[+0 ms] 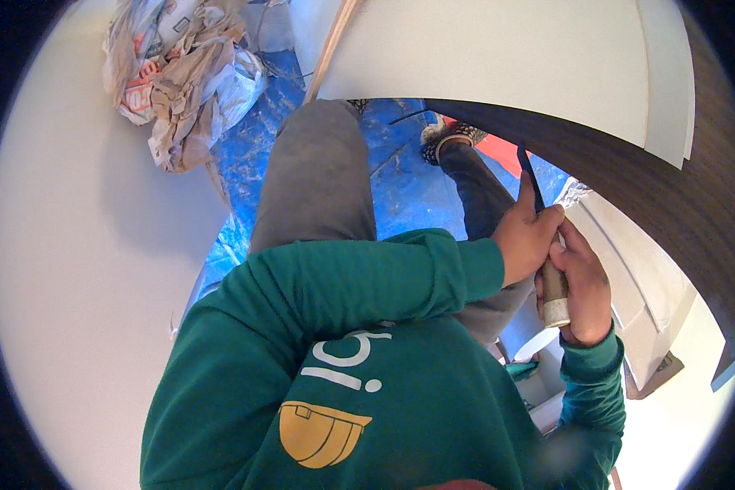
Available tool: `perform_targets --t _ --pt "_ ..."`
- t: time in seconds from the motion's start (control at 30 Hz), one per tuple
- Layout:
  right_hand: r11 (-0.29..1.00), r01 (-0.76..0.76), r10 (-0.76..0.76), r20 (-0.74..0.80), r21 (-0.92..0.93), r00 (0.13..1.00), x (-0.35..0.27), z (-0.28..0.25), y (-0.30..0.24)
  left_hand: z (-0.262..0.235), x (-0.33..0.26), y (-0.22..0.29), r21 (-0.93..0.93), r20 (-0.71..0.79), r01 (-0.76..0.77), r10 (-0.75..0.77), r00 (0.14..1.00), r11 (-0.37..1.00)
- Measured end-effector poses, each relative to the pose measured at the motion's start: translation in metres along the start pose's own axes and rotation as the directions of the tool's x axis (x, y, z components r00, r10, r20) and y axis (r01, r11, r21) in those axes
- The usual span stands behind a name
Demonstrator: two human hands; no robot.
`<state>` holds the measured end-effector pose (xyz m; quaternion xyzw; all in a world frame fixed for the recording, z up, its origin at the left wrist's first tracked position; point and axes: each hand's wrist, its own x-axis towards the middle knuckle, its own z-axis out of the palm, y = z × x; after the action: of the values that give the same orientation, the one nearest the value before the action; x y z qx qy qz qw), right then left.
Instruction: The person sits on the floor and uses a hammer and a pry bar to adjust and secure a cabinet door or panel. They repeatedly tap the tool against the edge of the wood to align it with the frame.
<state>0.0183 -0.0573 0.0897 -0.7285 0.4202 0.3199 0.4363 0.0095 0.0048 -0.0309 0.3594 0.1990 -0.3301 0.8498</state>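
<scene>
Both hands meet at the right, on a hand tool (556, 296) with a worn, brownish round handle and a pale butt end. Its narrow dark blade (531, 178) points up and away; the exact kind of tool is unclear. My left hand (524, 241) reaches across my body and closes near the top of the handle, a finger lying along the blade. My right hand (586, 286) wraps the handle lower down. My left fingers partly cover the joint of blade and handle.
A blue plastic sheet (261, 159) covers the floor. Crumpled paper and plastic bags (192, 86) lie at the far left beside a pale wall (57, 204). A white panel (506, 57) and dark wood-grain surface (629, 171) curve across the upper right. Pale boards (641, 302) stand at right.
</scene>
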Motion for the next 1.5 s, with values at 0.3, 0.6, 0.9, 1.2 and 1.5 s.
perform_targets --t 0.3,0.6,0.9,1.2,1.5 --pt "0.934 0.243 -0.226 0.092 -0.261 0.97 0.019 -0.022 0.028 0.0 0.008 -0.013 0.068 -0.015 -0.139 0.14 0.99 0.988" --pt "0.998 -0.022 0.022 0.003 0.058 1.0 0.007 -0.006 -0.008 0.002 0.005 0.007 0.063 -0.054 0.036 -0.033 0.998 0.997" --pt "0.998 -0.023 0.027 0.09 -0.055 0.996 0.019 -0.016 -0.012 0.008 0.009 0.008 0.023 -0.085 0.058 -0.056 0.995 0.998" --pt "0.989 0.079 -0.062 0.141 -0.123 0.988 0.057 -0.016 0.016 -0.01 0.038 -0.044 0.376 -0.042 -0.116 0.142 0.989 0.919" --pt "0.978 0.11 -0.102 0.055 -0.178 0.993 0.027 -0.015 0.012 0.0 0.009 -0.008 -0.043 -0.068 -0.026 0.023 0.997 0.999"
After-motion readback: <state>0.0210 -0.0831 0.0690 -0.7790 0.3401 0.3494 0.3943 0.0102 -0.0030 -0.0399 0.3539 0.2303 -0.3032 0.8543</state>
